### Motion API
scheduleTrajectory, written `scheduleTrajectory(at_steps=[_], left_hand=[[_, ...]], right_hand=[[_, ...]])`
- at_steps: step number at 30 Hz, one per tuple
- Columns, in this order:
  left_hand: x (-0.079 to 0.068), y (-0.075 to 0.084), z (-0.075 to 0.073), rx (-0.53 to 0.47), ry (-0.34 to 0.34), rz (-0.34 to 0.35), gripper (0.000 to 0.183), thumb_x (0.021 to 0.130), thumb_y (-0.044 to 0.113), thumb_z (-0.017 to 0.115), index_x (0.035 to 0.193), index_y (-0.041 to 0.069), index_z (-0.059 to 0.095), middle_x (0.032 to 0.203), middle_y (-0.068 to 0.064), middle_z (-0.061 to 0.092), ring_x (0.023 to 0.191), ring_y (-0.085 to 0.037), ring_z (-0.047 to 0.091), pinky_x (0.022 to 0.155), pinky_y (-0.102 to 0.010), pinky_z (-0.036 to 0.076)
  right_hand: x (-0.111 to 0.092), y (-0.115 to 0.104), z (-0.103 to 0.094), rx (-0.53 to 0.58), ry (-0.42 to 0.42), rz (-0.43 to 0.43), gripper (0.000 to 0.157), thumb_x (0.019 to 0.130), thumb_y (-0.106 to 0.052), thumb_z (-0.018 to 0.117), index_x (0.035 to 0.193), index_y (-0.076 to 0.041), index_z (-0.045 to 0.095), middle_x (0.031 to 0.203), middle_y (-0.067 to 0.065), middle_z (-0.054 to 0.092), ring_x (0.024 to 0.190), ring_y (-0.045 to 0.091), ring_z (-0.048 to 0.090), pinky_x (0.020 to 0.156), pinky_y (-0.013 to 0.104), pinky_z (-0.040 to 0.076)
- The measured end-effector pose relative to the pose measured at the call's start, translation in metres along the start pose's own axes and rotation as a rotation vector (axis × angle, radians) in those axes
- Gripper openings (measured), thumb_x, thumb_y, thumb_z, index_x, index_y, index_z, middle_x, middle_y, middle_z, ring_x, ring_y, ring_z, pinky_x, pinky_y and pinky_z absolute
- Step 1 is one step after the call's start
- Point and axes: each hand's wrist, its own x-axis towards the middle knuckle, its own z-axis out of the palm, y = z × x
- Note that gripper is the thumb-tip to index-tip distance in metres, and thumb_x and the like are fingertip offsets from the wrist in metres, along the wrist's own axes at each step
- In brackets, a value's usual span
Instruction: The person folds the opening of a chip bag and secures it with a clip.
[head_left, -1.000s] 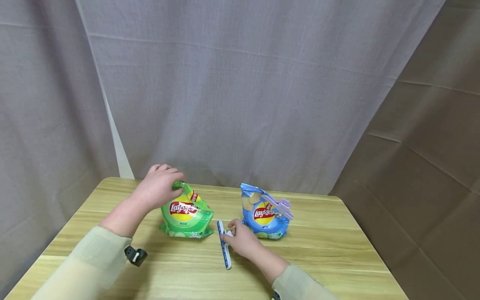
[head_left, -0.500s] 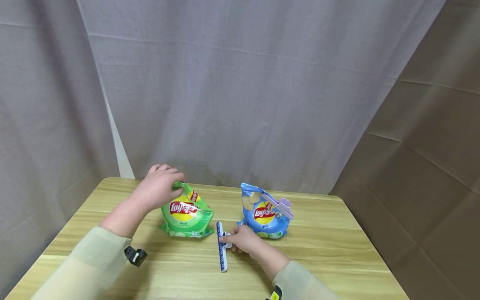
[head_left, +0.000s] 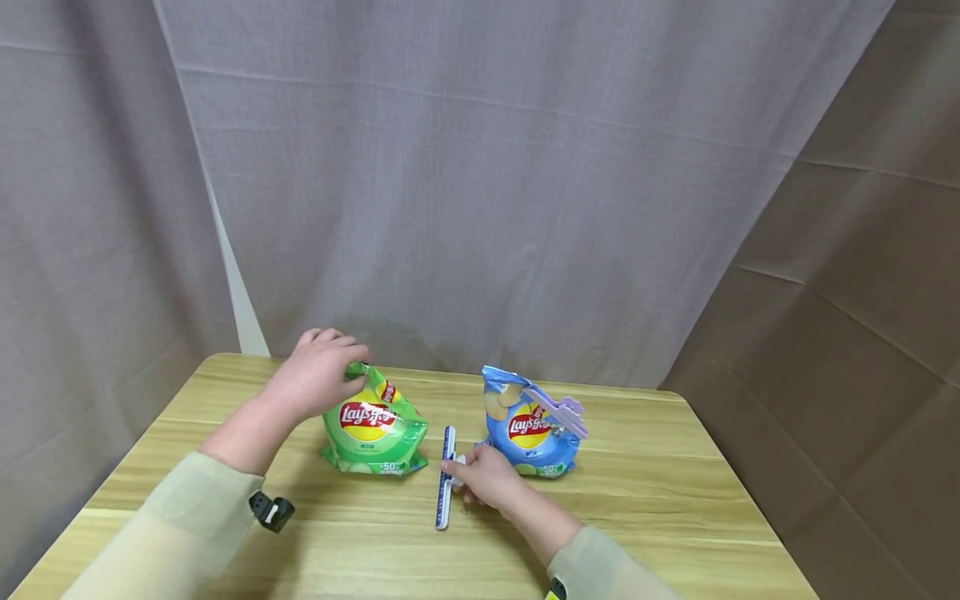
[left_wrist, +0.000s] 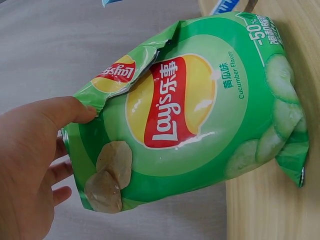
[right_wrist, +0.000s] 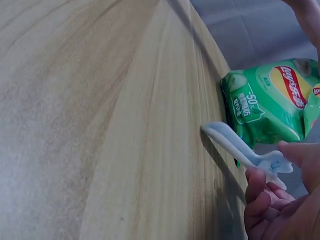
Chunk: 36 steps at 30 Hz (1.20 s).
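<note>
A green Lay's chip bag (head_left: 372, 454) stands on the left of the table, its top corner folded over. My left hand (head_left: 318, 373) pinches that fold from above; in the left wrist view the thumb of this hand (left_wrist: 30, 150) lies on the front of the bag (left_wrist: 185, 120). Between the two bags, my right hand (head_left: 493, 480) holds a long blue-and-white bag clip (head_left: 444, 500) by its handle. The right wrist view shows the clip (right_wrist: 232, 142) in front of the green bag (right_wrist: 270, 102), with thumb and fingers of the hand (right_wrist: 285, 210) at its handle.
A blue Lay's bag (head_left: 528, 454) stands right of the right hand, with a purple clip (head_left: 558, 412) across its folded top. The wooden table (head_left: 660, 517) ends at the back before a grey curtain (head_left: 480, 208). A brown cloth (head_left: 840, 333) hangs at the right.
My right hand has taken the blue-and-white clip by its handle and turned it; the clip has moved slightly up in the head view. The left hand and both bags have stayed put.
</note>
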Motion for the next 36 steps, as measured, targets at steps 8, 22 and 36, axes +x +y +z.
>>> scheduleTrajectory(at_steps=[8, 22, 36], left_hand=[[0.0, -0.002, 0.002, 0.003, 0.014, 0.011, 0.019, 0.087, 0.025, 0.074, 0.105, 0.018, 0.071, 0.111, -0.003, 0.07, 0.114, -0.03, 0.055, 0.107, -0.057, 0.029], [-0.001, -0.001, 0.001, -0.001, 0.017, 0.008, 0.018, 0.087, 0.025, 0.073, 0.104, 0.018, 0.071, 0.11, -0.003, 0.07, 0.114, -0.031, 0.055, 0.106, -0.056, 0.031], [-0.001, -0.002, 0.002, 0.002, 0.027, 0.021, 0.016, 0.087, 0.024, 0.073, 0.102, 0.019, 0.071, 0.11, -0.002, 0.07, 0.113, -0.031, 0.056, 0.105, -0.056, 0.031]], right_hand=[[-0.002, -0.003, 0.0, 0.009, 0.044, -0.07, 0.037, 0.091, -0.033, 0.072, 0.098, -0.001, 0.053, 0.072, 0.007, 0.07, 0.051, 0.019, 0.061, 0.049, 0.029, 0.048], [-0.005, -0.011, -0.005, 0.076, 0.062, -0.142, 0.034, 0.094, -0.024, 0.068, 0.114, 0.002, 0.059, 0.086, 0.013, 0.071, 0.07, 0.032, 0.066, 0.053, 0.032, 0.052], [-0.003, -0.017, -0.004, 0.111, 0.217, -0.265, 0.033, 0.092, -0.03, 0.071, 0.111, -0.003, 0.072, 0.087, 0.004, 0.073, 0.076, 0.017, 0.066, 0.07, 0.029, 0.055]])
